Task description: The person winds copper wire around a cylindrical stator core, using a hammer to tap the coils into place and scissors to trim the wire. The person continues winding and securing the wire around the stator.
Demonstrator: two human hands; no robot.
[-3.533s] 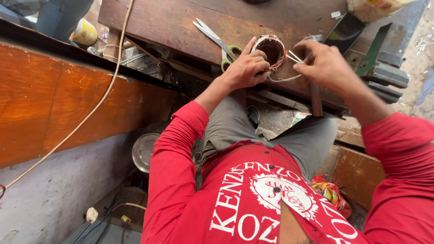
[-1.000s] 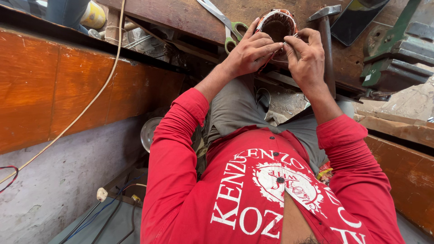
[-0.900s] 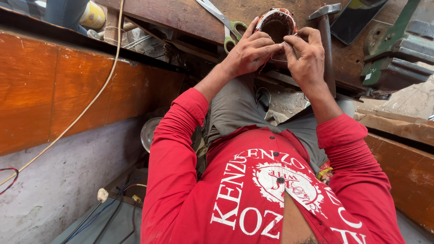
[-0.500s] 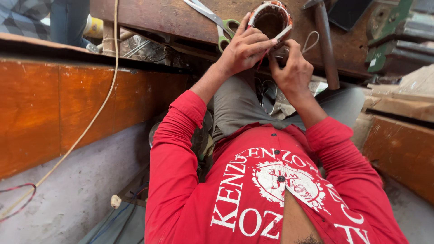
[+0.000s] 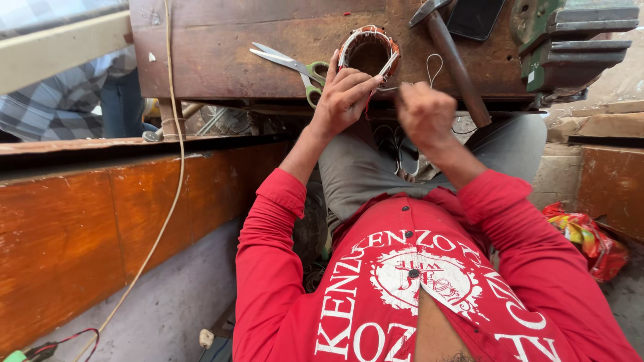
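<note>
While the round wound core (image 5: 368, 52) is kept standing on the worn wooden surface (image 5: 221, 47) near its front edge, it is steadied by the left hand (image 5: 343, 94), whose grip is closed loosely around its near rim, apparently so that it cannot roll. The right hand (image 5: 424, 112) is held just beside it, closed into a fist; a thin wire (image 5: 435, 66) loops above that fist, but whether it is pinched there cannot be told. Green-handled scissors (image 5: 295, 66) and a hammer (image 5: 453, 57) are laid to either side, within reach.
</note>
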